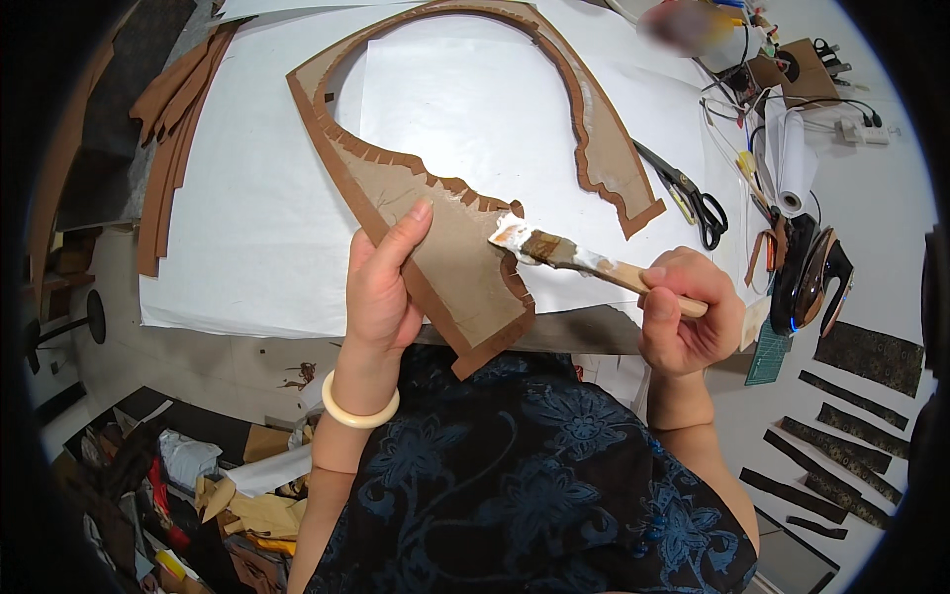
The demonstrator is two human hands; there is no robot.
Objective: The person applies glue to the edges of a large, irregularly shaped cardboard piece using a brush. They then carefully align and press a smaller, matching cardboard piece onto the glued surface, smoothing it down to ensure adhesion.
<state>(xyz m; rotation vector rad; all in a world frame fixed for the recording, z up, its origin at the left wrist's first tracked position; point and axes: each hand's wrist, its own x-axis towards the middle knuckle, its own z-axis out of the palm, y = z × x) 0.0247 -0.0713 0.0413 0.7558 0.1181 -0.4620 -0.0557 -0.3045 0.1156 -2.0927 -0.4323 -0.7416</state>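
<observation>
A large curved panel, grey-beige with a brown folded border, arches across the table like a horseshoe. Snips run along its inner edge. My left hand grips the near left part of this panel, thumb on top and the other fingers underneath. In my right hand is a flat brush with a wooden handle, held from the right. White paste coats its bristles, and the tip touches the panel's snipped inner edge. The panel's near end reaches past the table's front edge.
White paper covers the table. Black-handled scissors lie right of the panel. Brown strips hang over the left side. An iron, a paper roll and cables crowd the right. Scraps fill the lower left floor; dark strips lie lower right.
</observation>
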